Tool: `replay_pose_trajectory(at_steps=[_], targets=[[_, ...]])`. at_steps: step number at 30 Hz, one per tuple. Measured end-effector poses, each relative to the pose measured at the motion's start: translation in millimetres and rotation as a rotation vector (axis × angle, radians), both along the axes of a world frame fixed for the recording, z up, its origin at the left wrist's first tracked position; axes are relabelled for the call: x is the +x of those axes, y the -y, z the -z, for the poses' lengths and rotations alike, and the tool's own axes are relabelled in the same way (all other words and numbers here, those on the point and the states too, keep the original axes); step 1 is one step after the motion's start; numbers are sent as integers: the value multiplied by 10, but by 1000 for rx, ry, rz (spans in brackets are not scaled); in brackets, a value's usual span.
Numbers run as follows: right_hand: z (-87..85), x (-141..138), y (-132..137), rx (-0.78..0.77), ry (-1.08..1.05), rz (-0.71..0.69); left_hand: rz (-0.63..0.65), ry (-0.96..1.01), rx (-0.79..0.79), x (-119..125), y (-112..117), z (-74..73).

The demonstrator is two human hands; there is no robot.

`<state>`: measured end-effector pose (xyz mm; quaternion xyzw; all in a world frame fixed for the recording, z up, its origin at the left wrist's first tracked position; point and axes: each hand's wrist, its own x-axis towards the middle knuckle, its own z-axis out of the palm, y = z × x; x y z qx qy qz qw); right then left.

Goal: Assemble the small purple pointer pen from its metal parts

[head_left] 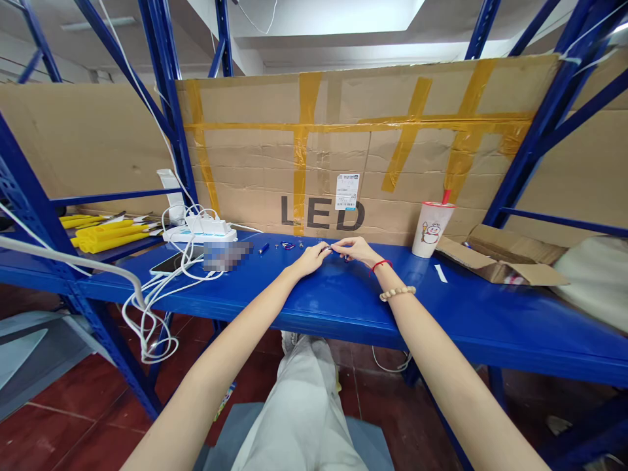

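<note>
My left hand (311, 260) and my right hand (357, 250) meet over the blue tabletop (338, 294). Their fingers are pinched together around something small, mostly hidden and too tiny to name. A dark bit shows beneath the right fingers. Left of my hands lie a short blue cylinder (263, 248), a small blue-and-silver part (288, 246) and a few tiny pieces beside it. A red cord and a beaded bracelet circle my right wrist and forearm.
On the left are a white power strip (201, 232) with tangled cables, a phone (169, 263) and yellow-handled tools (115, 234). To the right stand a paper cup (432, 229) with a straw and an open cardboard box (495, 258). A tall cardboard panel (255, 157) backs the table.
</note>
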<state>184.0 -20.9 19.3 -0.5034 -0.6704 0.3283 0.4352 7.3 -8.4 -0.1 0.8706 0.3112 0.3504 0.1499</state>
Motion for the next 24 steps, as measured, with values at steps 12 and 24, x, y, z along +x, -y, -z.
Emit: replay_pose_trajectory(at_steps=[12, 24], targets=[[62, -27, 36, 32, 53, -17, 13, -100, 47, -29, -18, 47], [16, -72, 103, 30, 108, -13, -21, -166, 124, -67, -24, 41]])
